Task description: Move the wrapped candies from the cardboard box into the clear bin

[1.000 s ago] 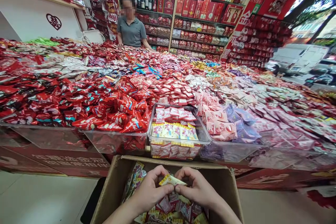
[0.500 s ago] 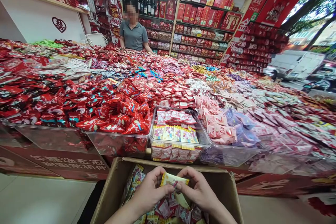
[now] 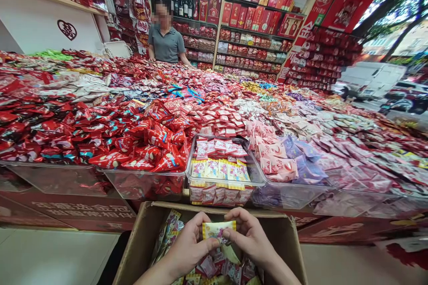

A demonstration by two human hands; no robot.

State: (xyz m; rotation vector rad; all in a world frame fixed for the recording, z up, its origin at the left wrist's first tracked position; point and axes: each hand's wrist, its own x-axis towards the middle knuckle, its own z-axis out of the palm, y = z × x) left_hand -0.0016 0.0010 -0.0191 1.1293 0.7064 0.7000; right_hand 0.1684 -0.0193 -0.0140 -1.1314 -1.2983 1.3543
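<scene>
Above an open cardboard box, a small white-and-yellow candy packet is pinched between my two hands. My left hand grips its left end with thumb and fingers. On the right side, the thumb of my right hand presses its face, the fingers curled behind. A second pale yellow packet hangs under my right hand; how it is held is partly hidden. Loose pink and yellow candy packets fill the box below. Just beyond the box, a clear plastic bin holds a row of similar yellow-and-white packets.
Clear bins heaped with red packets stand left of the middle bin, with pink and purple packets on its right. A co-worker in a grey shirt stands behind the candy display. Shelves of red boxes line the back.
The packet between my hands has turned more level, its front facing me more squarely. My right fingers have lifted slightly. The camera view has shifted a little to the right.
</scene>
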